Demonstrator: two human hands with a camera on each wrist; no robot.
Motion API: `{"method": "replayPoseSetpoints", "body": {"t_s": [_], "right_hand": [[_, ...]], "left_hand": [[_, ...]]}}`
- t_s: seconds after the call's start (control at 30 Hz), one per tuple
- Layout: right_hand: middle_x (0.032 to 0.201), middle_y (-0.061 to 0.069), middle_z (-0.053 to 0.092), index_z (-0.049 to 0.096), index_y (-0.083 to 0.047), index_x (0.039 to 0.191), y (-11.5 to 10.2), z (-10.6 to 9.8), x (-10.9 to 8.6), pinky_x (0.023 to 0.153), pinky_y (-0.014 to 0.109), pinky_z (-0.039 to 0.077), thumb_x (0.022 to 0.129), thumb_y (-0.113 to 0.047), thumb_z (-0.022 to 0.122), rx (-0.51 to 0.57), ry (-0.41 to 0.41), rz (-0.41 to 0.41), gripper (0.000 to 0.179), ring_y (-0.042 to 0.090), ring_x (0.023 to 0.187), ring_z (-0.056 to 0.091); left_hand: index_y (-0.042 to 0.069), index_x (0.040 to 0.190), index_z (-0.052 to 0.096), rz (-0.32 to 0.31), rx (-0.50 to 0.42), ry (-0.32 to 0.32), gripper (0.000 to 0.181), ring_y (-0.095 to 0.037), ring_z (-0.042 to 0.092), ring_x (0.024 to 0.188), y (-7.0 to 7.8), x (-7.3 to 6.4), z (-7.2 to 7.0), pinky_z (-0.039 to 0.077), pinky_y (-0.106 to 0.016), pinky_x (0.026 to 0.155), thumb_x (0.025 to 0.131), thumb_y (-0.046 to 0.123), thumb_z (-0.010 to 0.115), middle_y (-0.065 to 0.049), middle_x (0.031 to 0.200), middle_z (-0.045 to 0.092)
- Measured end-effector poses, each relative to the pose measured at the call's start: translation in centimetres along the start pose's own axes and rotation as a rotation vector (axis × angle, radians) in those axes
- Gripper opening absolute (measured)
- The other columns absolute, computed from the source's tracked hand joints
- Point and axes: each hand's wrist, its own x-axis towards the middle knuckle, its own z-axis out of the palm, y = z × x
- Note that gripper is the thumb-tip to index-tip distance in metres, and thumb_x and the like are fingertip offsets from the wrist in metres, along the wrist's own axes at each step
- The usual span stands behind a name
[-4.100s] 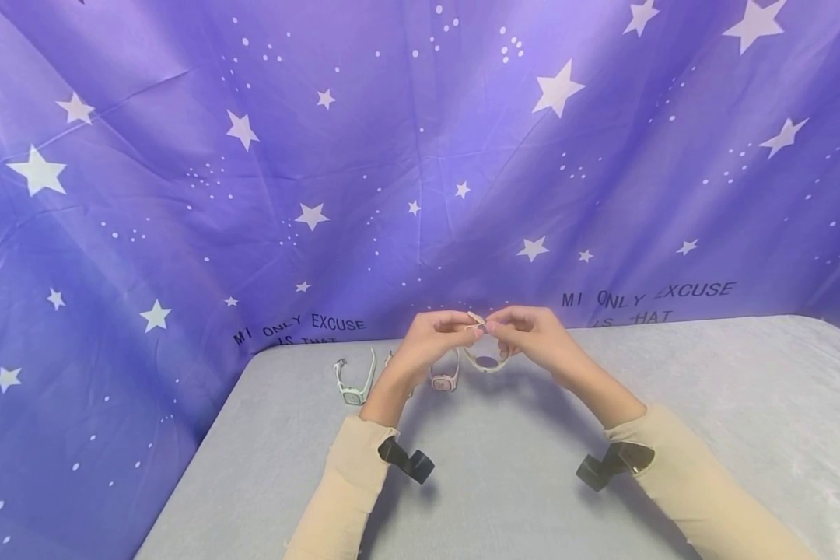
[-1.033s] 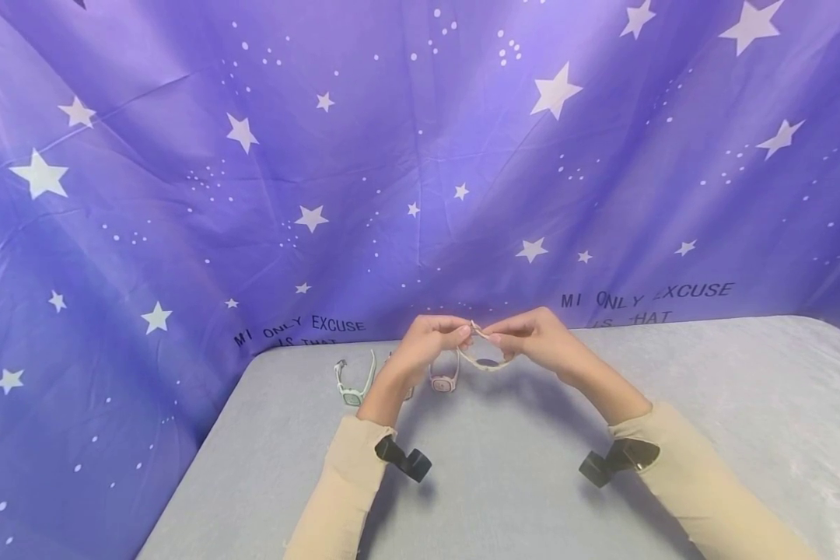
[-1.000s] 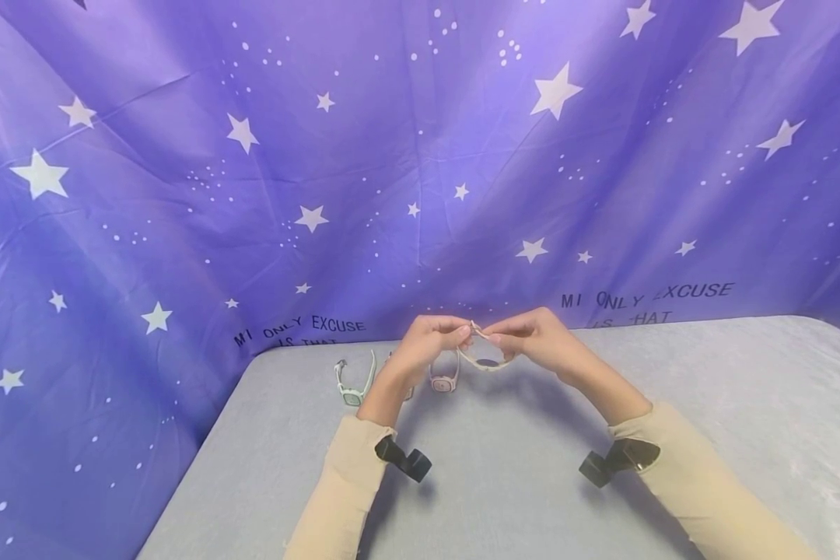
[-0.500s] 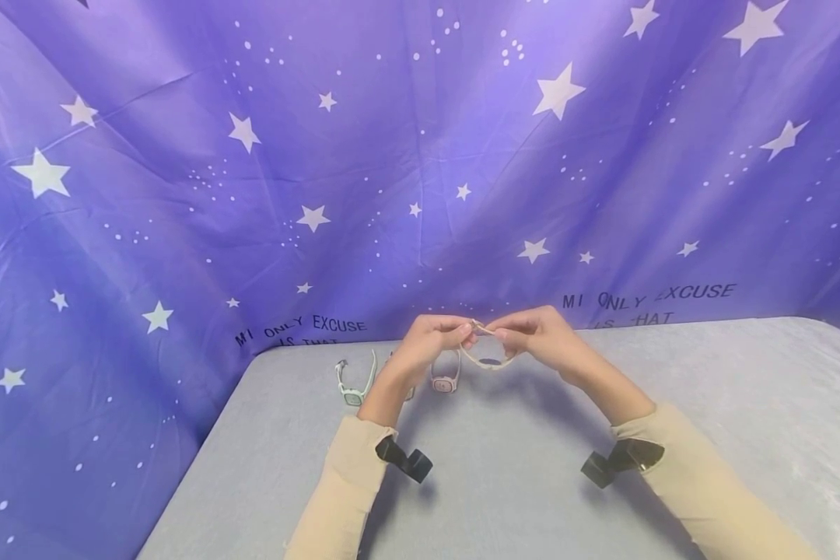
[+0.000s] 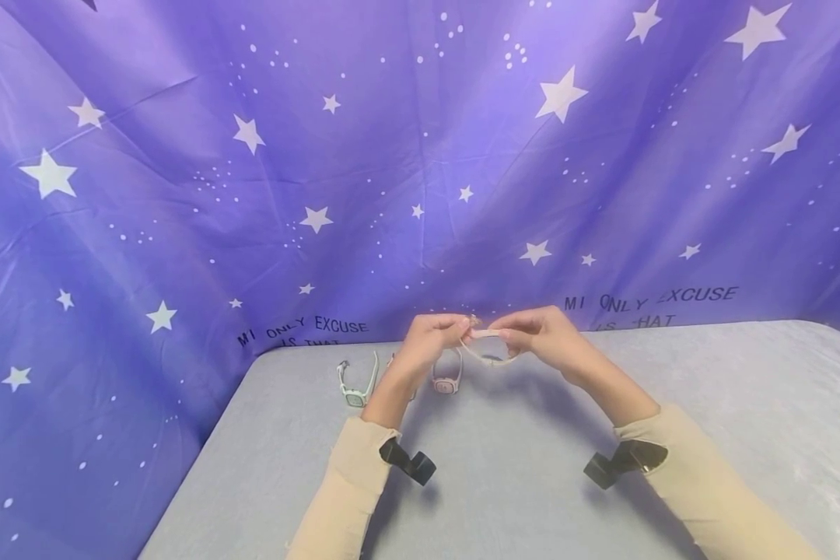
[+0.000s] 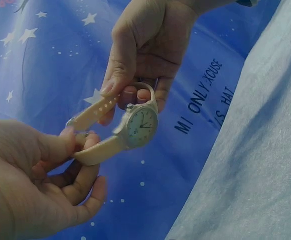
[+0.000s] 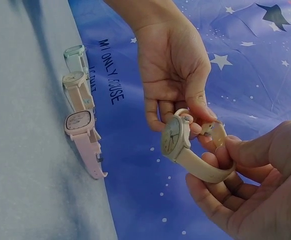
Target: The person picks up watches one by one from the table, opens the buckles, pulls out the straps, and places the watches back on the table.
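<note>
A cream wristwatch (image 6: 141, 126) with a round dial hangs in a loop between both hands, above the table. My left hand (image 5: 427, 341) pinches the buckle-end strap (image 6: 102, 151) near its metal buckle. My right hand (image 5: 547, 339) pinches the other strap between thumb and forefinger. Its row of holes (image 6: 101, 107) shows in the left wrist view, with the strap's tip right at my left thumb. In the right wrist view the dial (image 7: 171, 137) faces left, and the fingers partly cover the buckle.
A mint-green watch (image 5: 355, 398) and a pink watch (image 5: 446, 385) stand on the grey cloth-covered table (image 5: 504, 482). Between them is a beige watch (image 7: 74, 78), mostly hidden behind my left hand in the head view. A purple star-print curtain (image 5: 406, 155) hangs behind the table.
My right hand has shifted slightly right, widening the gap between the hands. The strap between them, earlier bunched at the fingertips, now stretches nearly level. The other watches stay in place.
</note>
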Motion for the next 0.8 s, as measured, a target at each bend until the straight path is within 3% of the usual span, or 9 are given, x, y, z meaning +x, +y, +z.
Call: {"method": "replayPoseSetpoints", "body": {"t_s": [0.13,0.23,0.37,0.67,0.8], "right_hand": [[0.094,0.006,0.075,0.066,0.004,0.127,-0.12,-0.20,-0.07,0.091,0.038,0.059,0.098,-0.008,0.064,0.066,0.007,0.021,0.031,0.015,0.084,0.069],[0.089,0.000,0.071,0.062,0.007,0.130,-0.22,-0.26,-0.04,0.090,0.031,0.060,0.100,-0.008,0.061,0.131,0.004,0.023,0.033,0.012,0.083,0.069],[0.086,0.001,0.068,0.060,0.010,0.130,-0.22,-0.23,0.04,0.086,0.025,0.061,0.101,-0.005,0.059,0.176,0.005,0.012,0.032,0.011,0.081,0.068],[0.087,0.003,0.069,0.060,0.010,0.128,-0.10,-0.17,0.17,0.087,0.028,0.062,0.101,-0.005,0.058,0.190,0.019,-0.008,0.030,0.011,0.082,0.069],[0.090,0.005,0.073,0.059,0.011,0.127,-0.14,-0.19,0.15,0.090,0.030,0.062,0.101,-0.006,0.059,0.198,0.019,-0.004,0.031,0.010,0.084,0.071]], "left_hand": [[-0.003,0.114,0.074,0.019,-0.006,0.030,0.024,-0.011,0.066,0.092,0.05,0.01,-0.38,0.054,-0.046,0.100,0.100,0.014,0.062,-0.010,0.098,0.077],[-0.002,0.117,0.073,0.024,-0.009,0.005,0.026,-0.010,0.067,0.089,0.22,-0.02,-0.52,0.053,-0.050,0.103,0.100,0.014,0.063,-0.006,0.095,0.077],[-0.003,0.120,0.071,0.015,-0.017,-0.016,0.027,-0.008,0.068,0.086,0.41,-0.03,-0.45,0.054,-0.048,0.103,0.099,0.014,0.065,-0.007,0.097,0.077],[-0.001,0.124,0.070,0.010,-0.028,-0.025,0.030,-0.008,0.070,0.086,0.40,0.17,-0.36,0.058,-0.037,0.098,0.098,0.014,0.066,-0.013,0.103,0.078],[-0.002,0.127,0.066,0.024,-0.042,-0.059,0.033,-0.011,0.071,0.087,0.41,0.14,-0.64,0.057,-0.041,0.100,0.098,0.014,0.066,-0.014,0.104,0.077]]}}
